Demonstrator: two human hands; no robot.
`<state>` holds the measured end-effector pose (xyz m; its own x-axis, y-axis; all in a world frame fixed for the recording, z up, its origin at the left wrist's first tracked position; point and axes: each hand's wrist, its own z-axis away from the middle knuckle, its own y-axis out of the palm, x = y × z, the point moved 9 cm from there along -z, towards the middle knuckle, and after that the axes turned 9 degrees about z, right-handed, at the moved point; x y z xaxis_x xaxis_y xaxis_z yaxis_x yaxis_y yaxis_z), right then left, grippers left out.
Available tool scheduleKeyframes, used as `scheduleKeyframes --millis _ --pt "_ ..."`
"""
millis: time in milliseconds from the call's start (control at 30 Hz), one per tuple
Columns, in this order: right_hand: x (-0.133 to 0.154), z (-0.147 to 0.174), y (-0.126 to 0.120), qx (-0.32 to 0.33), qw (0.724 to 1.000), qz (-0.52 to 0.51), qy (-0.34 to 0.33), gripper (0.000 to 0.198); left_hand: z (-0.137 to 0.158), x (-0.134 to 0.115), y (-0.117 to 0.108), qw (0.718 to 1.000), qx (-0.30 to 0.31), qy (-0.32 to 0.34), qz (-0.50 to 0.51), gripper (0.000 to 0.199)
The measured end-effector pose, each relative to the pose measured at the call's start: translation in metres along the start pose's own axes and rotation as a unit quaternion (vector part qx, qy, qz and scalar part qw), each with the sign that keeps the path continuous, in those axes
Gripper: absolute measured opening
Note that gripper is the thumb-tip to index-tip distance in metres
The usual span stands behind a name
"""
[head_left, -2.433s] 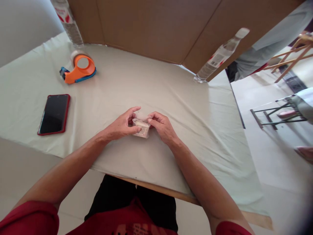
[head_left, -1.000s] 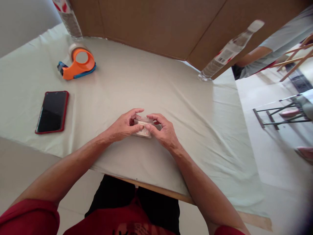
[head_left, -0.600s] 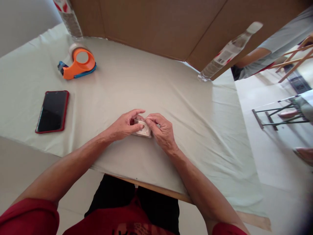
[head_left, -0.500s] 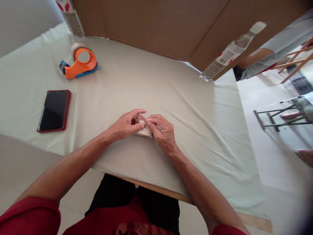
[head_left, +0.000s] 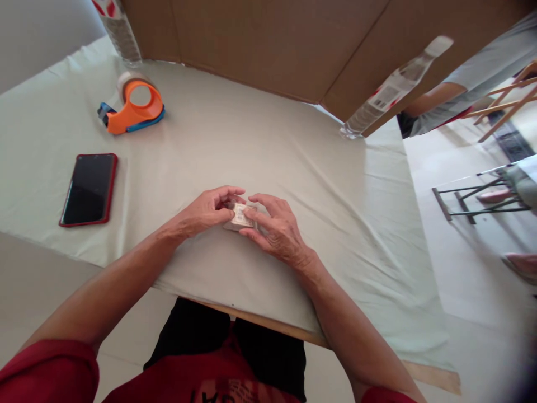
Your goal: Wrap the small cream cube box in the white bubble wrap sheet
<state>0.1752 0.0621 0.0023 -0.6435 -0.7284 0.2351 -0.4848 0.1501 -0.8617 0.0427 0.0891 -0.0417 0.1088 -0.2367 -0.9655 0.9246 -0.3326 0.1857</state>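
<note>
A small pale box [head_left: 240, 215] with a printed top rests on the cloth close to the table's front edge; clear wrapping or a clear case seems to surround it. At its left end, my left hand [head_left: 208, 209] grips it, thumb on the near corner and fingers curled behind. My right hand [head_left: 274, 226] is at the right end with fingers apart, the index finger touching the printed top and the thumb along the near side. Those fingers cover part of the box, so its exact kind is unclear.
An orange tape dispenser [head_left: 136, 115] and a red-cased phone [head_left: 89, 189] lie to the left. Water bottles stand at the back left [head_left: 121, 36] and right [head_left: 394, 89] by a cardboard panel [head_left: 260, 47]. Another person's arm [head_left: 436, 98] shows beyond it.
My right hand has opened from a pinch at the box's far edge and now spreads over its right end. My left thumb has slid back toward the box's left corner.
</note>
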Motion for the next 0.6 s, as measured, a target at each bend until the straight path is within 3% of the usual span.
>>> scheduleKeyframes --millis 167,367,600 --pt "0.006 0.0 0.005 -0.022 0.998 0.062 -0.017 0.02 -0.001 -0.001 0.0 1.0 -0.015 0.001 -0.016 0.061" --pt "0.009 0.004 0.003 -0.079 0.994 0.065 -0.037 0.021 -0.002 -0.001 0.001 1.0 -0.011 0.005 -0.026 0.06" --pt "0.004 0.004 0.015 -0.059 0.998 0.021 -0.005 0.019 -0.002 -0.001 0.0 1.0 -0.008 0.011 -0.011 0.055"
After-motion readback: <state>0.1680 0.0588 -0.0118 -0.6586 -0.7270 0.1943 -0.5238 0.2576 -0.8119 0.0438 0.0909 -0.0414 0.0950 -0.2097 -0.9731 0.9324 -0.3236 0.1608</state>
